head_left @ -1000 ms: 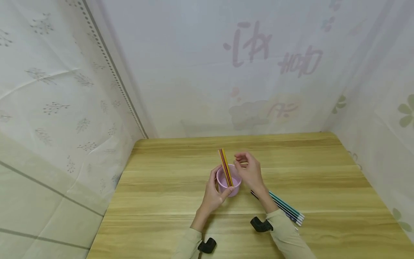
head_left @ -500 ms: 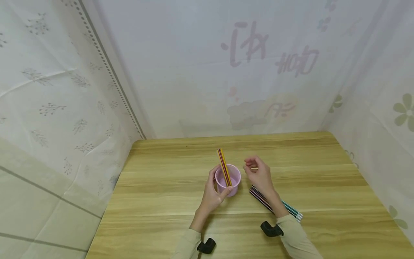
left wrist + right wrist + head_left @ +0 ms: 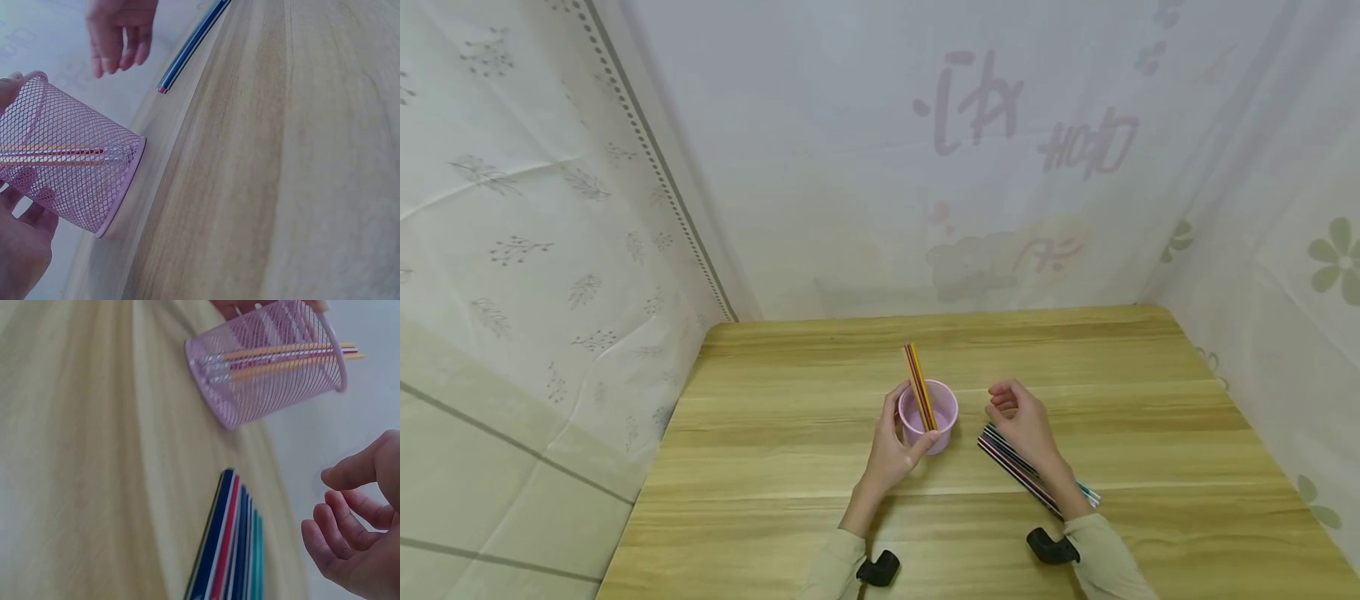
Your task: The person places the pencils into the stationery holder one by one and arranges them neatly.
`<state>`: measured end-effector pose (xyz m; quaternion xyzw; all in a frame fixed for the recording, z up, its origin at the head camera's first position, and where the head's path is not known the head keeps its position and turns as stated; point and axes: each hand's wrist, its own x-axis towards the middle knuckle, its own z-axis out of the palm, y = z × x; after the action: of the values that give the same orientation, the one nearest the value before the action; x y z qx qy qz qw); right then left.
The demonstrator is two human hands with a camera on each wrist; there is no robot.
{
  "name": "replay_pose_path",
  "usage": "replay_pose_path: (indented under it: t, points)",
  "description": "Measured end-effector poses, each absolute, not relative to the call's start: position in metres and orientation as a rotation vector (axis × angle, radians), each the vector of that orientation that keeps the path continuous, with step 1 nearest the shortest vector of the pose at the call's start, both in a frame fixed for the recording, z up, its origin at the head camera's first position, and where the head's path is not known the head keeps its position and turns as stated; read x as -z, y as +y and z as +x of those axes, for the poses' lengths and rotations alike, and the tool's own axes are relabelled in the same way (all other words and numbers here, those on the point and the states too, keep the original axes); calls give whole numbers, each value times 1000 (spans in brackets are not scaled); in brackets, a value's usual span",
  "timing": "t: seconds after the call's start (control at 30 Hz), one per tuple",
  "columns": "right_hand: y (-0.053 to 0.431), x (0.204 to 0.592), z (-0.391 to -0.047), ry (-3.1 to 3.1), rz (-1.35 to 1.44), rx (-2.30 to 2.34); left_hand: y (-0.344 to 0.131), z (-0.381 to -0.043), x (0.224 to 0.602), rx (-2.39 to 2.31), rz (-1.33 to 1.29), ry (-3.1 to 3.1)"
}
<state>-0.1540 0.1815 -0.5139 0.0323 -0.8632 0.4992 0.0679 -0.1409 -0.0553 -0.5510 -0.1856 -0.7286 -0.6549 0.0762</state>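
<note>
A pink mesh pencil cup [image 3: 947,408] stands on the wooden table, and my left hand [image 3: 889,446] grips its side, thumb at the near rim. Inside the cup lean several yellow and dark red pencils [image 3: 917,375], eraser ends down in the wrist views. My right hand [image 3: 1024,423] hovers to the right of the cup with loosely bent fingers and nothing in them. Under that hand and wrist lies a bundle of pencils [image 3: 1011,467] in dark, red and green stripes, partly hidden by the forearm; the right wrist view shows the striped pencils [image 3: 228,544] side by side.
The wooden table [image 3: 775,467] reaches back to a pale printed curtain [image 3: 850,208], with more curtain [image 3: 587,250] along the left and right sides. Black wrist mounts [image 3: 880,569] sit on both sleeves.
My right hand has moved away from the cup, rightward and toward me, over the loose pencils. The left hand and the cup stay in place.
</note>
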Motion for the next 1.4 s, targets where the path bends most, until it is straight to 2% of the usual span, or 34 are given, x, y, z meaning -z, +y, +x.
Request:
replay_pose_path:
  t: [0.37, 1.4]
  points:
    - [197, 529, -147, -2773, 67, -1362, -57, -141, 552, 1932, -596, -2173]
    - [200, 531, -143, -2957, 48, -1151, -55, -140, 547, 1968, -580, -2164]
